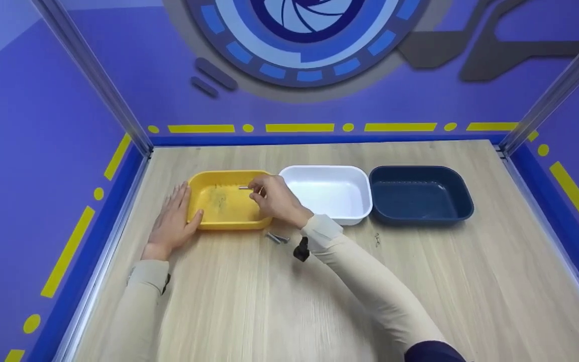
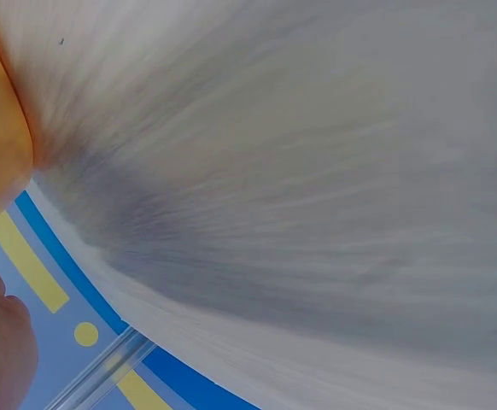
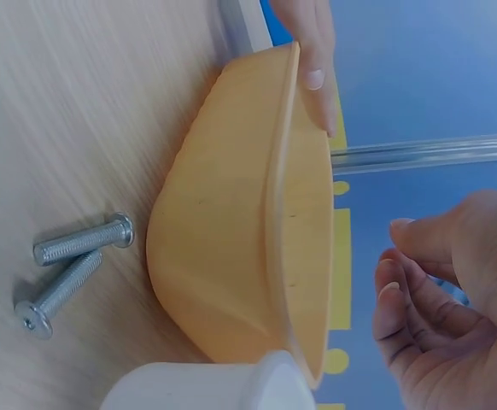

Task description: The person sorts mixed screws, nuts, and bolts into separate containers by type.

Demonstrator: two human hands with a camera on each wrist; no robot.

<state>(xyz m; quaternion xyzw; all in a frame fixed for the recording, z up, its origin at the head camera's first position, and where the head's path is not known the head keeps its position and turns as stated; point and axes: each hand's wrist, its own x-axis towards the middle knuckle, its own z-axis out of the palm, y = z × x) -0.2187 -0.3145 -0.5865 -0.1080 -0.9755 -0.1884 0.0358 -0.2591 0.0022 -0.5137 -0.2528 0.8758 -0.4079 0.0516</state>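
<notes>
A yellow plastic tray (image 1: 231, 225) stands at the left of the table. My left hand (image 1: 171, 221) lies along its left side with straight fingers, the thumb at the front rim. Above the tray's right part, my right hand (image 1: 277, 198) pinches a small silver bolt (image 1: 244, 188) whose shank sticks out to the left. The right wrist view shows this hand's curled fingers (image 3: 394, 316) above the rim, the bolt mostly hidden behind them. Two silver bolts, one (image 3: 82, 242) leaning over the other (image 3: 56, 295), lie on the wood by the tray's front right corner.
A white tray (image 1: 350, 221) stands right of the yellow one, with a dark blue tray (image 1: 420, 220) beside it. Small thin metal pieces (image 1: 377, 240) lie in front of these two. Blue panels (image 1: 68, 125) wall the table at the back and sides.
</notes>
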